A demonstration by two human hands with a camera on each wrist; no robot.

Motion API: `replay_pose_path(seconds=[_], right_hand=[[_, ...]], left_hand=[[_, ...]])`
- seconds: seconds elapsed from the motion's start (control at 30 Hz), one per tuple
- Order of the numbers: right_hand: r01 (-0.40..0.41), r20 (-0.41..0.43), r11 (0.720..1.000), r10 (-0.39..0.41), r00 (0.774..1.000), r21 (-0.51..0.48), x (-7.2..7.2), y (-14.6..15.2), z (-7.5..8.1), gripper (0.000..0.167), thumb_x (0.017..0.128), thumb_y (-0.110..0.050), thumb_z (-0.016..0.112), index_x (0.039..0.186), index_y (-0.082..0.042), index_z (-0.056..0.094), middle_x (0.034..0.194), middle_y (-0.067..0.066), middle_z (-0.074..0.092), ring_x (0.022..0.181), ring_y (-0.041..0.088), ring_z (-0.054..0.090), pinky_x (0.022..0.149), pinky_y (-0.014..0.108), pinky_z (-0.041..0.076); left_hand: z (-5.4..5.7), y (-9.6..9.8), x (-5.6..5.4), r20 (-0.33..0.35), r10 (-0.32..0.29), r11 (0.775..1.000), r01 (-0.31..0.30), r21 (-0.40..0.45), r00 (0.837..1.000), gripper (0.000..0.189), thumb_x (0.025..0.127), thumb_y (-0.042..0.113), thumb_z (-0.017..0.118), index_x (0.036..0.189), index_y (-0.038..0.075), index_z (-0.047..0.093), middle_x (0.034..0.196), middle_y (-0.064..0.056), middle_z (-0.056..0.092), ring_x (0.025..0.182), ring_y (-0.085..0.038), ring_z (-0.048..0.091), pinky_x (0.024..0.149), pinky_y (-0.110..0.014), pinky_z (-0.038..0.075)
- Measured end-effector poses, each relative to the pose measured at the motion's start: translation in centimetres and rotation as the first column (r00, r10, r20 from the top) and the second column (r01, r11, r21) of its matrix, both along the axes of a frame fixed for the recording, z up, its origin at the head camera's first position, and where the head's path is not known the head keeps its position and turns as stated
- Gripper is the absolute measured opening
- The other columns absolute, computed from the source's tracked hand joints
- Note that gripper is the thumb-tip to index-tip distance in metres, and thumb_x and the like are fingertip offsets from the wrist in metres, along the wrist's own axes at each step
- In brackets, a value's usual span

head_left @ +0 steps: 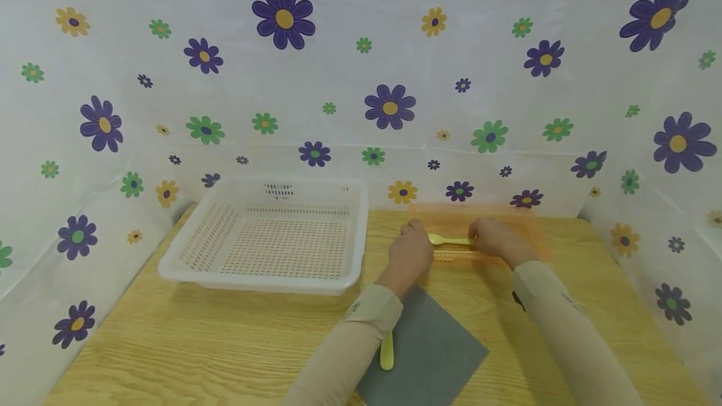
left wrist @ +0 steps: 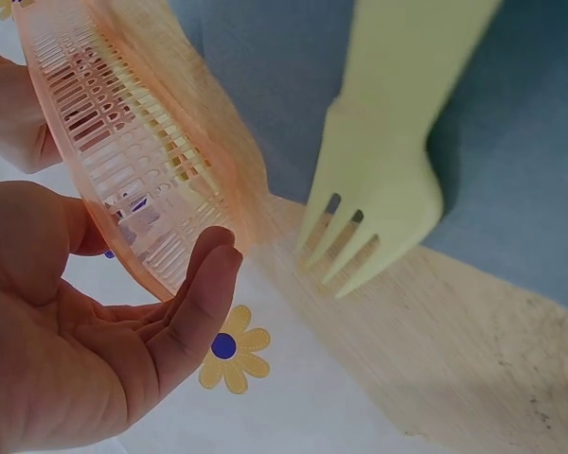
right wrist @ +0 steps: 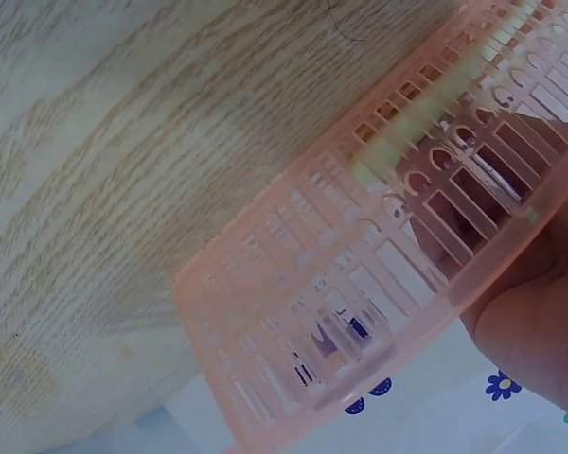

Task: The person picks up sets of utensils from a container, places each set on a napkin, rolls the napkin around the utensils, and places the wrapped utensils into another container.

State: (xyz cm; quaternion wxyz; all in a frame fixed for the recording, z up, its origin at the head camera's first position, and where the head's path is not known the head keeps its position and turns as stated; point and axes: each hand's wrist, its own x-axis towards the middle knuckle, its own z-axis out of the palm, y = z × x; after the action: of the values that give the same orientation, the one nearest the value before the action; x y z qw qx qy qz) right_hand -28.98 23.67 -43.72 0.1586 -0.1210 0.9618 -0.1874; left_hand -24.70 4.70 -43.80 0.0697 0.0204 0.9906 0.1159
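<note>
My left hand (head_left: 410,252) grips the left end of an orange plastic basket (head_left: 536,234), fingers curled at its outer wall and thumb over the rim. Inside it, my right hand (head_left: 495,240) pinches the handle of a yellow spoon (head_left: 451,240), whose broad end points left. Through the slotted wall in the right wrist view, the handle (right wrist: 407,132) shows beside the fingertips. A yellow fork (left wrist: 388,170) lies on a grey square cloth (head_left: 434,349) nearer to me. My left forearm hides the fork's tines in the head view.
A white slotted basket (head_left: 262,286) stands on the wooden table (head_left: 225,337) to the left of the orange one. A flowered white sheet (head_left: 350,74) hangs behind the table and along both sides.
</note>
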Motion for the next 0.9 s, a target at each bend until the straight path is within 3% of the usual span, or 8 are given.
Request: replay_pose_path(seconds=[0.33,0.63,0.9], right_hand=[[0.031,-0.013,0.999,-0.030,0.999,0.036,-0.22,-0.22,-0.28,0.027,0.093,0.005,0.050,0.113,0.003,0.069,0.118,0.022,0.066,0.095,0.030,0.061,0.094,0.050,0.050],[0.033,0.010,0.997,-0.033,0.999,0.063,-0.61,-0.47,-0.69,0.014,0.096,-0.004,0.057,0.107,0.001,0.064,0.099,0.014,0.067,0.083,0.025,0.058,0.080,0.042,0.052],[0.012,-0.009,0.996,-0.011,1.000,0.089,-0.79,-0.73,-0.78,0.019,0.096,0.001,0.053,0.111,0.000,0.064,0.102,0.015,0.065,0.083,0.025,0.056,0.079,0.042,0.052]], left_hand=[[0.20,0.16,0.13,-0.006,0.010,0.999,-0.011,-0.030,1.000,0.055,0.105,0.028,0.046,0.147,-0.004,0.032,0.129,-0.019,0.055,0.086,-0.024,0.067,0.063,-0.035,0.057],[-0.08,0.14,0.08,-0.018,0.004,1.000,-0.004,-0.027,1.000,0.059,0.103,0.032,0.050,0.145,-0.005,0.033,0.126,-0.018,0.056,0.081,-0.022,0.067,0.061,-0.034,0.056],[0.07,0.28,-0.01,-0.001,0.000,0.999,0.000,-0.052,1.000,0.058,0.105,0.033,0.045,0.147,-0.006,0.031,0.126,-0.018,0.056,0.071,-0.019,0.062,0.057,-0.033,0.055]])
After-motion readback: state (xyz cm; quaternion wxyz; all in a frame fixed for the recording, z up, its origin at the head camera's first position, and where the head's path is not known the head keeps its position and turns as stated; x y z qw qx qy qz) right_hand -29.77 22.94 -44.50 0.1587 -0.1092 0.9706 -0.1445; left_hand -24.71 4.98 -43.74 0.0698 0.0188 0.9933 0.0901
